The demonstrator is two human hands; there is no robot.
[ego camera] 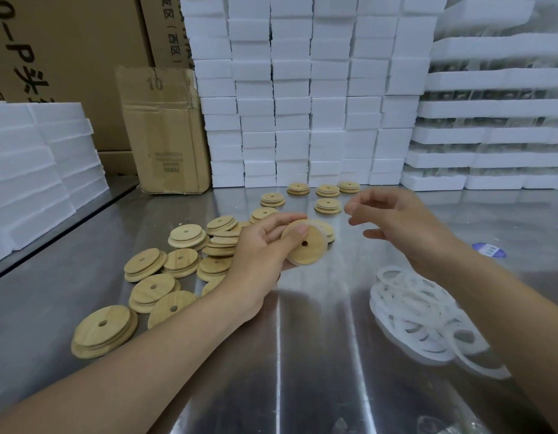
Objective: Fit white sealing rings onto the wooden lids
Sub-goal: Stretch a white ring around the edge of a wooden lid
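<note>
- head view: left hand (265, 245) grips a wooden lid (304, 247), white sealing ring (325, 245) at its rim, above the worktop's (302, 355) middle.
- right hand (403, 227) hovers just right of it, fingers loosely curled, holding nothing.
- loose lids (152, 286) lie left; ring pile (421, 321) near right.

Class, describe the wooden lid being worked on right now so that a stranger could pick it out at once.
Start at the shiny steel table, with loose wooden lids heaped on its left. Above its middle, the left hand grips one lid. It alone is lifted and tilted, with a white ring at its rim.
</note>
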